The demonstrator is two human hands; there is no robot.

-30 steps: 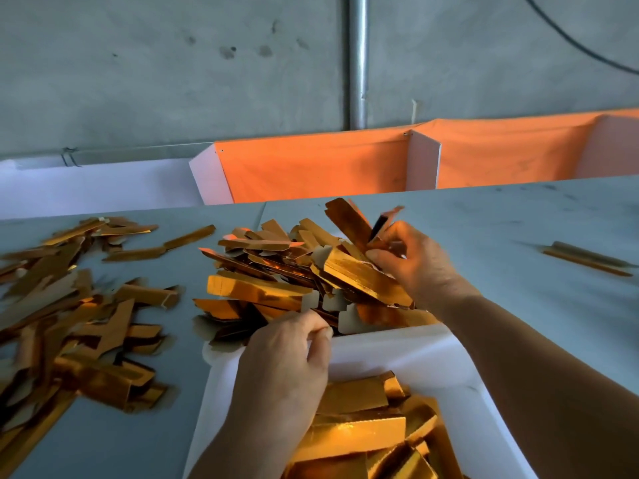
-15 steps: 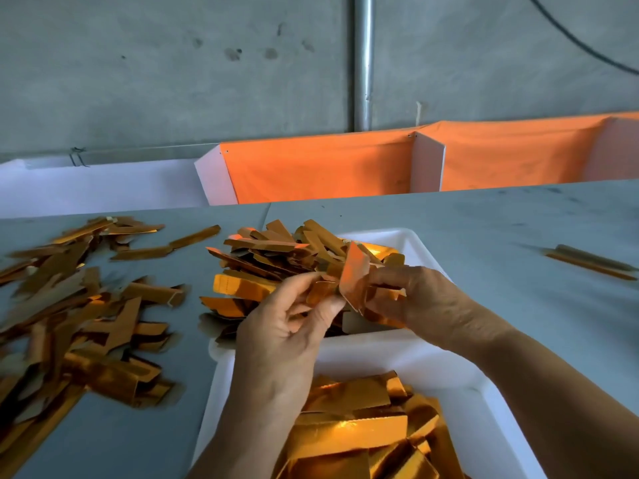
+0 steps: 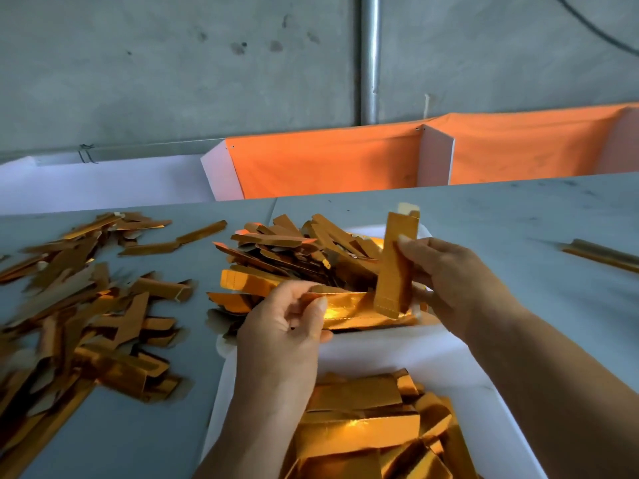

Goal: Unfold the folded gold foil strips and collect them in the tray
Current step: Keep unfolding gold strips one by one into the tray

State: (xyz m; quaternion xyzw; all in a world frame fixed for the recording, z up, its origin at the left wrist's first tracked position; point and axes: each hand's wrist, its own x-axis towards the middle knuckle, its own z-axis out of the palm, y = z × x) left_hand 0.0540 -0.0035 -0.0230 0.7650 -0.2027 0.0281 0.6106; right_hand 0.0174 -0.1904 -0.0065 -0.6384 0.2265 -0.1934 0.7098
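My right hand [image 3: 446, 281] pinches one gold foil strip [image 3: 396, 267] and holds it upright over the far white tray [image 3: 423, 233]. My left hand [image 3: 287, 326] grips the near end of a second, flatter gold strip [image 3: 352, 311] that lies crosswise below the upright one. A heap of folded gold strips [image 3: 294, 257] sits in and over the far tray. The near white tray [image 3: 397, 354] holds several opened gold strips [image 3: 363, 430] at its near end.
Many loose gold strips [image 3: 76, 312] are scattered over the grey table [image 3: 518, 219] on the left. Two thin strips [image 3: 601, 254] lie at the far right. Orange cloth bins [image 3: 328, 160] and a vertical pipe [image 3: 370, 57] stand behind the table.
My right hand has lifted a strip out of the heap and turned it upright. My left hand has shifted down and now grips a second strip lying across the tray.
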